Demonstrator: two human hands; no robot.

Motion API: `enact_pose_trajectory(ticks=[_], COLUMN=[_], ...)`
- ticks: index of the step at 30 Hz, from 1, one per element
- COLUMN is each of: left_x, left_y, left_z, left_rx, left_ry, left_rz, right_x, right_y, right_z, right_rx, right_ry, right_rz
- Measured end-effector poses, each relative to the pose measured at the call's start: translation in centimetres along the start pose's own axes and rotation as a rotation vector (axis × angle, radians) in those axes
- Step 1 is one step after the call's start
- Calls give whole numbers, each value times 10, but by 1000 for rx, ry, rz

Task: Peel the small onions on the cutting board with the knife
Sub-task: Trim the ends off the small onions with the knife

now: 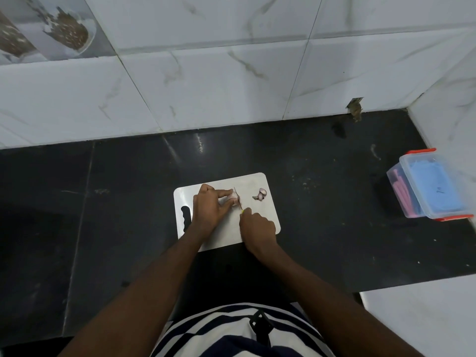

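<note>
A flat white plastic cutting board (257,229), rectangular with rounded corners and a wavy grip slot cut through its nine o'clock end, lies on a glossy black stone counter (103,215); the counter's polish shows pale streaks and a few light specks, and behind it at twelve o'clock rises a wall of large white marble-veined tiles (206,86) with thin grey joints.

The left hand (210,208) rests on the middle of the board, its fingers stretched toward three o'clock and pinching one small pale pink onion (234,200) against the board's surface; the onion looks smooth and rounded, though fingertips cover much of it. The right hand (257,228), at five o'clock of the onion, is curled tight round the handle of a thin-bladed knife (238,199); only a sliver of yellow-green handle shows above the fist, and the narrow blade runs toward twelve o'clock, touching the onion's three o'clock side.

At three o'clock of the blade, near the board's far right edge, lies a little heap of purple-pink onion pieces (261,194), papery and curved; about two or three, too small to count surely.

Well apart at three o'clock on the counter stands one clear plastic box (430,184) with orange-red clip latches at two ends, holding something flat and blue beside pink sticks. One board, one knife, one box; two bare forearms reach in from six o'clock above a navy-and-white striped shirt (231,331).
</note>
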State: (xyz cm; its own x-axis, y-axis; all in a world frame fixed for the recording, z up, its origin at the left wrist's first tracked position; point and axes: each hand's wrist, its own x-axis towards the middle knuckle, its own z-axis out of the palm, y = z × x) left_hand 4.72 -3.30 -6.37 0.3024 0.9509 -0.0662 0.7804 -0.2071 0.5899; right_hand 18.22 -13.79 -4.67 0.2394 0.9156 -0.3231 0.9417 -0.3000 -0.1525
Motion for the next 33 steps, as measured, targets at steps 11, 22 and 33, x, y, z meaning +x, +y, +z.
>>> enact_pose_trajectory(ticks=[11, 22, 33], left_x=[-6, 7, 25], left_y=[-4, -4, 26], left_z=[-6, -25, -31], left_rx=[-42, 139, 446], left_ry=[6, -69, -407], left_rz=[-72, 112, 344], right_x=[2, -18, -24], right_y=[-5, 25, 44], right_z=[1, 2, -1], right_rx=[-36, -26, -15], right_ry=[-45, -96, -21], right_rz=[8, -9, 21])
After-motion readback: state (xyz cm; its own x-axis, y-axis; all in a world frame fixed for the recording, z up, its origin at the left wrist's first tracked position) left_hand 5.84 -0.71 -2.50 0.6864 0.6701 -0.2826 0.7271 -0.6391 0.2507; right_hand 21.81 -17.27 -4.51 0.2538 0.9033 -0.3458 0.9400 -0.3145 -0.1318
